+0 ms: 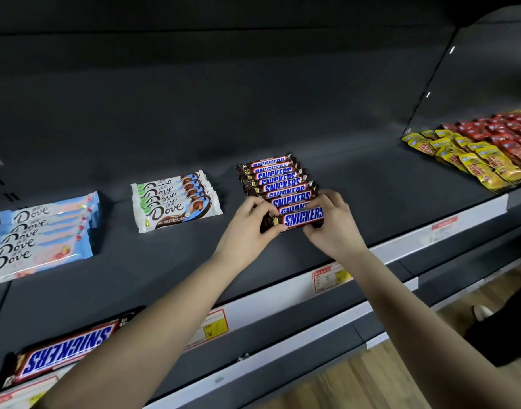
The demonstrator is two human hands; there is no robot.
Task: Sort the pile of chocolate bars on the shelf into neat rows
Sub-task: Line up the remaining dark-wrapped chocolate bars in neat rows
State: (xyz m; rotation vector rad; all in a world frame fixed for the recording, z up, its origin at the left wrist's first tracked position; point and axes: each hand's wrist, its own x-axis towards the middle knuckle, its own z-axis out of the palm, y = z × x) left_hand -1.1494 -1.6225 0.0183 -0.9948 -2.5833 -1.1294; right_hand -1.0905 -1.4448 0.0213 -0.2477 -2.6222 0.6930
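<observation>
A row of several brown Snickers bars [278, 178] lies overlapped on the dark shelf [356, 184], running from back to front. The front Snickers bar [301, 218] is held at both ends: my left hand [249, 224] pinches its left end and my right hand [331, 222] grips its right end. Left of it lies a neat stack of white-and-blue Dove bars [175, 199]. Further left is a row of light-blue Dove bars [44, 231].
Yellow and red snack packets [483, 152] fill the shelf's right end behind a clear divider. A large Snickers box [61, 352] lies on the lower shelf at the left. Price tags [330, 276] line the white shelf edge. Wooden floor shows at lower right.
</observation>
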